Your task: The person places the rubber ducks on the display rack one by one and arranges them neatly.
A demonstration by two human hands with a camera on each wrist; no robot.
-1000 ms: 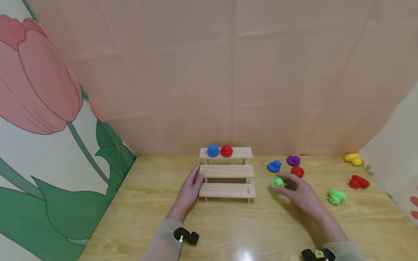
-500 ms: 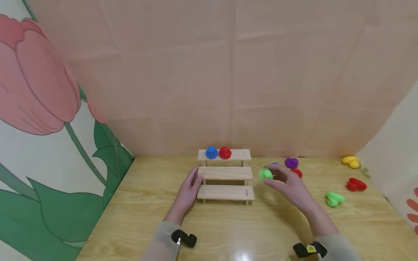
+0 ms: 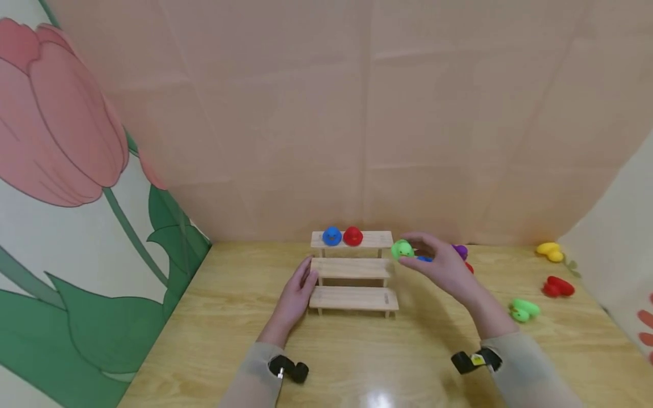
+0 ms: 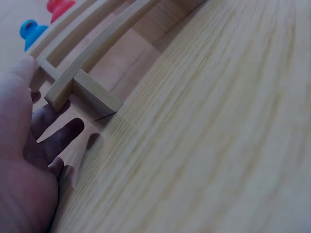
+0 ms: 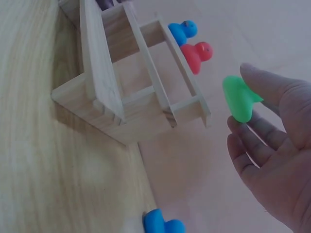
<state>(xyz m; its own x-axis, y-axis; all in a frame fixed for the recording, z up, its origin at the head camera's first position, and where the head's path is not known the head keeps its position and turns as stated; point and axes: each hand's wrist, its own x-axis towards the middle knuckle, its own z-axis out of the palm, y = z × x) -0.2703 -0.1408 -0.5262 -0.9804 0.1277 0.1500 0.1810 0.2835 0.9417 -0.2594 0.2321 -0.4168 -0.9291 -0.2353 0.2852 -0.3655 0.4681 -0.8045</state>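
A three-step wooden stand (image 3: 353, 268) is on the table, with a blue toy duck (image 3: 332, 236) and a red toy duck (image 3: 353, 236) side by side on its top step. My left hand (image 3: 295, 292) rests against the stand's left end at the middle step; in the left wrist view, the fingers (image 4: 60, 138) reach out loosely beside the wood. Between thumb and fingers, my right hand (image 3: 442, 266) pinches a green toy duck (image 3: 402, 249). This duck is in the air just off the top step's right end, apart from the stand in the right wrist view (image 5: 237, 98).
Behind my right hand, a blue duck (image 3: 424, 259), a purple duck (image 3: 461, 251) and a red duck (image 3: 469, 267) are partly hidden. Farther right lie yellow (image 3: 550, 251), red (image 3: 558, 286) and green ducks (image 3: 524, 310). A pinkish cloth (image 3: 357, 124) hangs behind the table.
My right hand has lifted the green duck up and leftward, from the right of the lower steps to beside the top step. The left hand has stayed at the stand.
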